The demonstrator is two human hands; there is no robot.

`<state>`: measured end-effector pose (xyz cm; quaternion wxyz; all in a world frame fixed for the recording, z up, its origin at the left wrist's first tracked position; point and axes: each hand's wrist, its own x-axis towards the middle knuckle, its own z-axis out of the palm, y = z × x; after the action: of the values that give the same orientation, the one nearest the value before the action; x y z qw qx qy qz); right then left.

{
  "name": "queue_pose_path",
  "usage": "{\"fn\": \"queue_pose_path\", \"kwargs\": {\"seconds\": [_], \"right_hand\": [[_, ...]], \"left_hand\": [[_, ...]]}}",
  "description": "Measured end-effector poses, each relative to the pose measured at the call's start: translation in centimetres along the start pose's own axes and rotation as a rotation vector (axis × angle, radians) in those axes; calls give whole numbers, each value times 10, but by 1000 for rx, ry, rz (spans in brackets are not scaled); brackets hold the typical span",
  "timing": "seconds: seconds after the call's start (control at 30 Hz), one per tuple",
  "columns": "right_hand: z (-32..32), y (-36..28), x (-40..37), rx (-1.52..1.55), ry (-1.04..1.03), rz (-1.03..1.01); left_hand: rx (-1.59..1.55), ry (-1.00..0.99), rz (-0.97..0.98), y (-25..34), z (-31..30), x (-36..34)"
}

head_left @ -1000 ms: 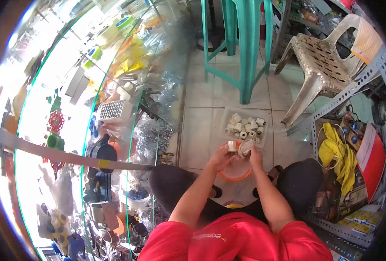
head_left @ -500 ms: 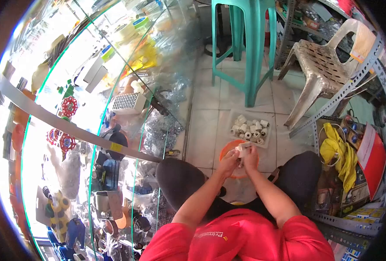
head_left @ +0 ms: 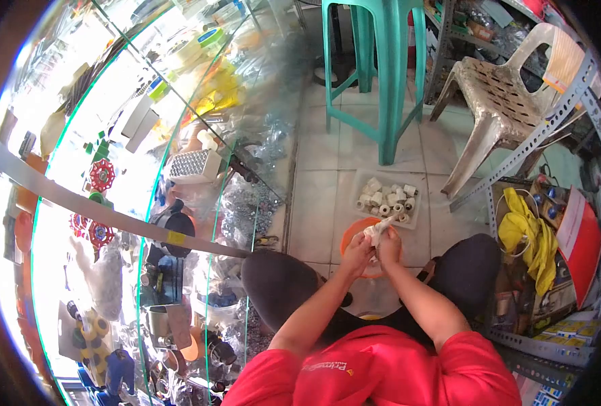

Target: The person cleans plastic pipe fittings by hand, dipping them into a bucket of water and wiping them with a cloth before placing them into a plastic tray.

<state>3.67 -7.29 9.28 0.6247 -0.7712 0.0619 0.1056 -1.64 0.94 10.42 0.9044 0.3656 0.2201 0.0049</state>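
My left hand (head_left: 358,253) and my right hand (head_left: 389,249) are close together over an orange basin (head_left: 350,237) between my knees. Both have their fingers closed around a crumpled white cloth (head_left: 379,229), whose end sticks up past the fingertips. Whether a small part lies inside the cloth is hidden. Just beyond the basin, a translucent plastic tray (head_left: 413,220) on the floor holds several white pipe fittings (head_left: 388,196), some with dark openings.
A glass display case (head_left: 205,108) full of hardware runs along my left. Ahead stands a green plastic stool (head_left: 388,81). To the right are a worn plastic chair (head_left: 497,95), a metal rack (head_left: 537,128) and a yellow cloth (head_left: 520,223). Pale tiles (head_left: 317,203) cover the floor.
The white cloth has shifted in my fingers, and its end now points up and to the right. My hands stay over the basin. The view has moved slightly.
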Motion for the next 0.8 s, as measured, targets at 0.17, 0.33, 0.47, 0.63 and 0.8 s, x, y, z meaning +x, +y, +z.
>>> {"fn": "queue_pose_path", "kwargs": {"seconds": [0.17, 0.33, 0.47, 0.63, 0.8], "right_hand": [[16, -4, -31, -171, 43, -381], [4, 4, 4, -103, -33, -55], [-5, 2, 21, 126, -220, 157], [15, 25, -3, 48, -185, -166], [3, 14, 2, 340, -294, 99]], "left_hand": [[-81, -29, 79, -4, -9, 13], [83, 44, 27, -11, -14, 10], [-92, -81, 25, 11, 4, 8], [-185, -136, 11, 7, -16, 19], [80, -151, -32, 18, -8, 8]]}}
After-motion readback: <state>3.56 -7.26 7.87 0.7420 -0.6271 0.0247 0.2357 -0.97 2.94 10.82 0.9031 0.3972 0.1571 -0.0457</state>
